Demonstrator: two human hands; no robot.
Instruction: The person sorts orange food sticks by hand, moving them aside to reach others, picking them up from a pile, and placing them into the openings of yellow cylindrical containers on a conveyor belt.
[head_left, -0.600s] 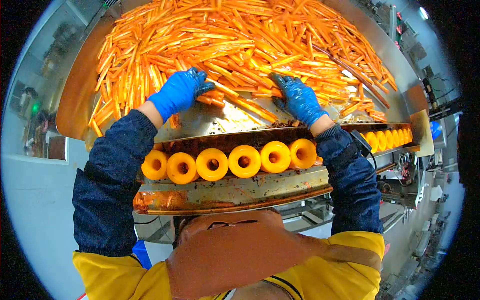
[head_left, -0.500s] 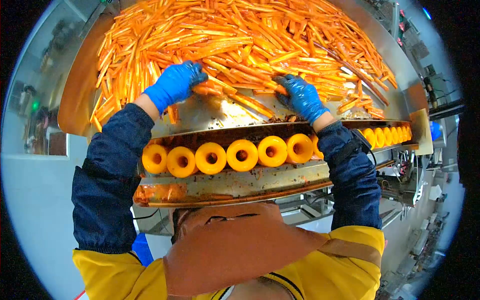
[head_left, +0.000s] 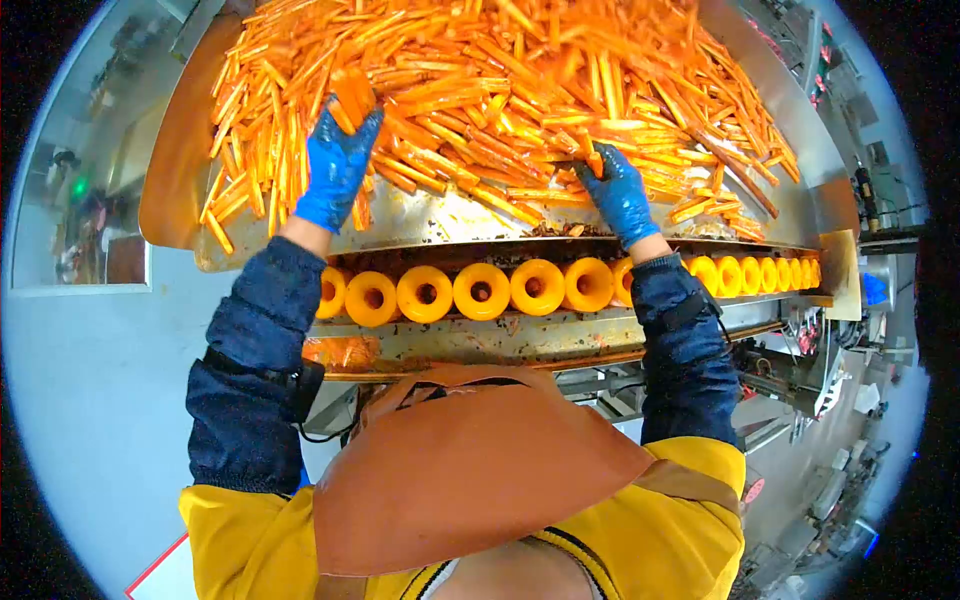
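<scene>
A large heap of oily orange food sticks (head_left: 470, 130) is spread over a metal tray (head_left: 410, 222). My left hand (head_left: 340, 168), in a blue glove, is closed on a few orange sticks (head_left: 352, 96) that point up and away from me at the heap's left front. In a matching glove, my right hand (head_left: 618, 192) grips a short orange stick (head_left: 588, 152) near the front edge of the heap. Its fingers are partly hidden, and wet orange residue lies about the tray's front.
Along the tray's front runs a row of yellow ring-shaped cups (head_left: 481, 291) with round openings. Below them is a stained metal ledge (head_left: 480, 345). A longer dark reddish rod (head_left: 735, 168) lies on the heap at right. A board (head_left: 842, 275) stands at the tray's right end.
My left hand has turned upward and moved left, now raising sticks in its grip. My right hand has shifted slightly right. The whole view has shifted a little.
</scene>
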